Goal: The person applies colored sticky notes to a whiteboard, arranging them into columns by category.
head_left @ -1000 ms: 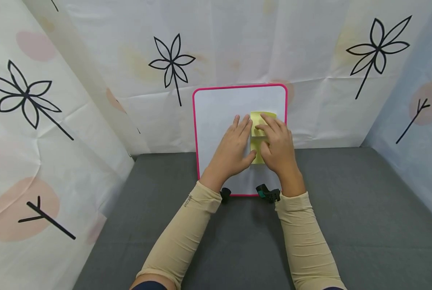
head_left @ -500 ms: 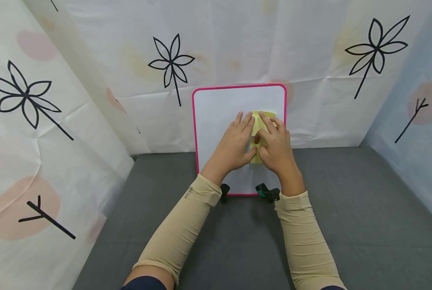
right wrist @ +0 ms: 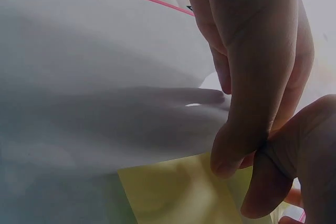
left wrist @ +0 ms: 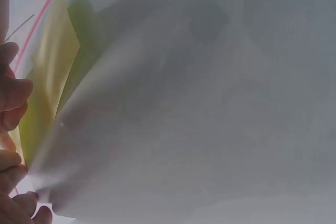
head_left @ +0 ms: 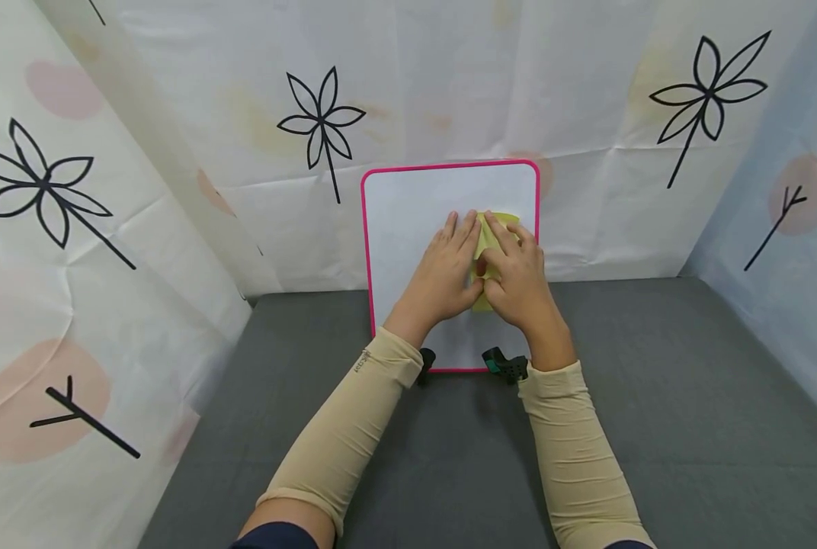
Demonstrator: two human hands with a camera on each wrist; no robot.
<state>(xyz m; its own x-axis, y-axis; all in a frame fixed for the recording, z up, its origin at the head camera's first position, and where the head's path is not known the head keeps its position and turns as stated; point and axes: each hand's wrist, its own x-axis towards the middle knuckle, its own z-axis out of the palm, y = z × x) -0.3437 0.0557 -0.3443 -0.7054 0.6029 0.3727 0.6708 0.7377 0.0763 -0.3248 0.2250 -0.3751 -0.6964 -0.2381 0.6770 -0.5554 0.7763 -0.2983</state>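
Note:
A whiteboard [head_left: 408, 221] with a pink rim stands upright near the back wall. Two yellow sticky notes lie on it, an upper note [head_left: 507, 219] and a lower note [head_left: 481, 304]. My left hand [head_left: 436, 278] rests on the board left of the notes, fingers extended upward, thumb at the lower note's left edge. My right hand [head_left: 518, 286] is over the notes, its index finger and thumb curled at the upper note's lower part, another finger reaching higher. The right wrist view shows a yellow note [right wrist: 168, 190] behind the fingertips; the grip itself is partly hidden.
A dark grey cloth [head_left: 655, 396] covers the table. White fabric walls [head_left: 422, 76] with black leaf drawings enclose it at the back and sides. Beige sleeves [head_left: 354, 427] cover both forearms, and a dark wrist mount [head_left: 507, 366] sits at the right wrist.
The right hand has shifted slightly left, its index finger curling down toward the thumb. The upper note now looks creased. The left hand has barely moved to the right.

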